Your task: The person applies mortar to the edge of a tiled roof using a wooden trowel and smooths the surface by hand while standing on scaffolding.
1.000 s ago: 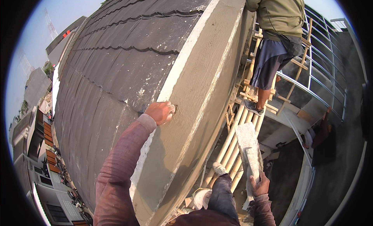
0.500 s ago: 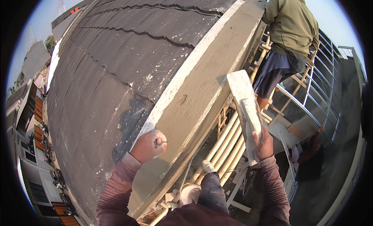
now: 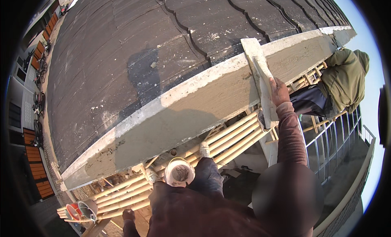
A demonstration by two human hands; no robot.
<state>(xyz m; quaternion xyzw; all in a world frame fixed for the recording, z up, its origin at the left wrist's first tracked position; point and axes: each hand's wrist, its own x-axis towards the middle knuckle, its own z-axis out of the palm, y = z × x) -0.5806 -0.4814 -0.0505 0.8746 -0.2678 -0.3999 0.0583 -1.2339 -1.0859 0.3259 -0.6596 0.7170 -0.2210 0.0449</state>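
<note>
White bucket [image 3: 167, 172] of greyish mortar [image 3: 180, 172]; right fingers [image 3: 273, 84] round pale board [image 3: 257, 60], left fingers' [image 3: 128, 213] state unclear.

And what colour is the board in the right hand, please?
The board is off-white, best seen in the head view.

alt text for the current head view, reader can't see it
The person's right hand holds a long pale board over a grey plastered roof edge beside dark tiles. A bucket stands between their shoes on bamboo scaffolding; a co-worker in green is at right.

L hand [image 3: 128, 215] too sm., grip unclr.
</note>
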